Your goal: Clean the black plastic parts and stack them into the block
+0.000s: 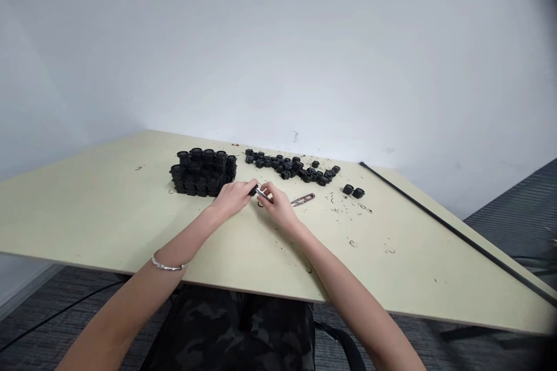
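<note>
A small black plastic part [253,189] is gripped in the closed fingers of the left hand [232,197], held against a small metal piece [261,192] pinched by the right hand [278,206], mid-table. Thread snips [302,200] lie just right, within reach. Toward the far edge: stacked black parts [202,173], kept apart from loose black parts [289,167].

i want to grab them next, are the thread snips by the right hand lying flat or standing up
Lying flat: the thread snips rest full length on the pale table top, just to the right of the right hand.
</note>
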Tool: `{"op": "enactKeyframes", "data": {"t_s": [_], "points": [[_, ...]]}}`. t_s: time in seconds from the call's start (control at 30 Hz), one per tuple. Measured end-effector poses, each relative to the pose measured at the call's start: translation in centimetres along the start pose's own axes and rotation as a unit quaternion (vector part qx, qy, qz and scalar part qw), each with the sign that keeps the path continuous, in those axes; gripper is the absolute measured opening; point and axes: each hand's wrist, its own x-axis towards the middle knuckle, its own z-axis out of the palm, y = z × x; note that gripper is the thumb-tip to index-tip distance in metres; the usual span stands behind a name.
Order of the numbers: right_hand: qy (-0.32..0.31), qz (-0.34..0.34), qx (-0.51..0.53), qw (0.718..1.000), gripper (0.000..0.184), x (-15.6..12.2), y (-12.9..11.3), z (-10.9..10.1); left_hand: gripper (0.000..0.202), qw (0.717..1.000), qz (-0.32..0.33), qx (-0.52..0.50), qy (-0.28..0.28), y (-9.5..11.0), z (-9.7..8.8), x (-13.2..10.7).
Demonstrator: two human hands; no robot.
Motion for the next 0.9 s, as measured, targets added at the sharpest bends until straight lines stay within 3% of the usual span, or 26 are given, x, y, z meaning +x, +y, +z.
{"op": "enactKeyframes", "data": {"t_s": [0.13, 0.3, 0.6, 0.9], "points": [[0.008, -0.002, -0.192, 0.981, 0.019, -0.36, -0.52, -0.32, 0.027, 1.0, 0.002, 0.007, -0.008, -0.05, 0.12, 0.09], [0.013, 0.005, -0.275, 0.961, 0.031, -0.26, -0.66, -0.7, 0.03, 1.0, 0.006, 0.015, -0.018, 0.05, 0.18, 0.13], [-0.025, 0.006, -0.261, 0.965, 0.036, -0.44, -0.72, -0.25, 0.027, 1.0, -0.012, 0.016, 0.006, 0.39, -0.03, -0.02], [-0.029, -0.042, -0.259, 0.964, 0.028, -0.51, -0.36, 0.02, 0.029, 0.999, -0.02, 0.006, -0.036, -0.03, 0.29, 0.18]]}}
